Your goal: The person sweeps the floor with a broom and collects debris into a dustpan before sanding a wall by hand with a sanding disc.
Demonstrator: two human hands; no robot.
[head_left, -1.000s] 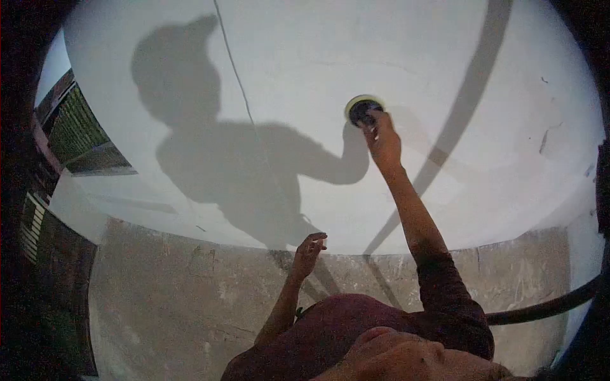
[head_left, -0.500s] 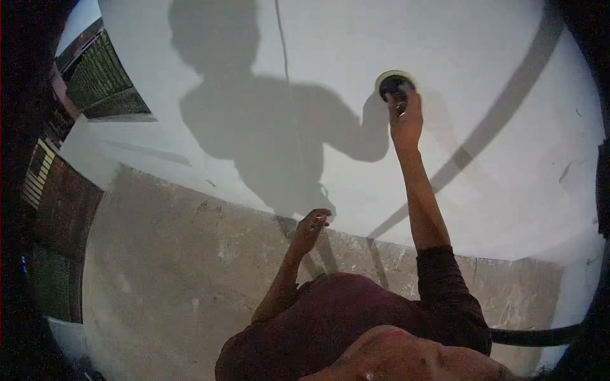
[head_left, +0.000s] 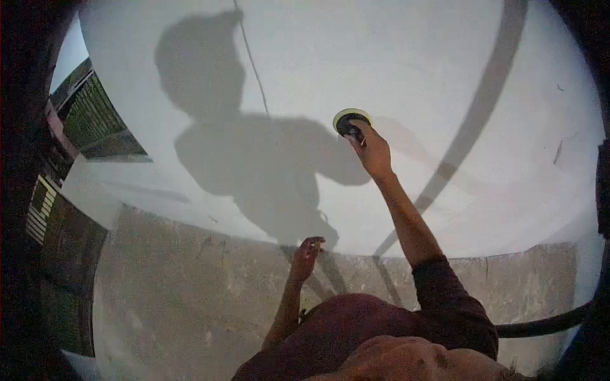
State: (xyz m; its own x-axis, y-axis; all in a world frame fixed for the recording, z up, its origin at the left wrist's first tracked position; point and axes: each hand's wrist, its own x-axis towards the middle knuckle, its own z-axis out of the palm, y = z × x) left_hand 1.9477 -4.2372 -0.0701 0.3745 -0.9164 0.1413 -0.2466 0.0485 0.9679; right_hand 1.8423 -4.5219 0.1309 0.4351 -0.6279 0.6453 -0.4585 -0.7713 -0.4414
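Note:
My right hand (head_left: 376, 152) grips a round black sanding pad (head_left: 346, 126) with a yellow-green rim. The pad is against the white wall surface (head_left: 406, 82), with my fingers and thumb around its body. Lower down, my left hand (head_left: 307, 259) hovers near the bottom edge of the white area. Its fingers are loosely bent and apart, and I can make out nothing held in them.
Bare grey-brown concrete (head_left: 171, 273) lies below the white surface. A dark hose (head_left: 546, 325) runs to the right from beside my body. My shadow (head_left: 254, 152) falls across the wall. At the left are a green corrugated panel (head_left: 95, 114) and yellow slats (head_left: 43, 206).
My right hand has brought the sanding pad lower and to the left in view. My left hand sits lower, its fingers more curled. The whole view has shifted with my head.

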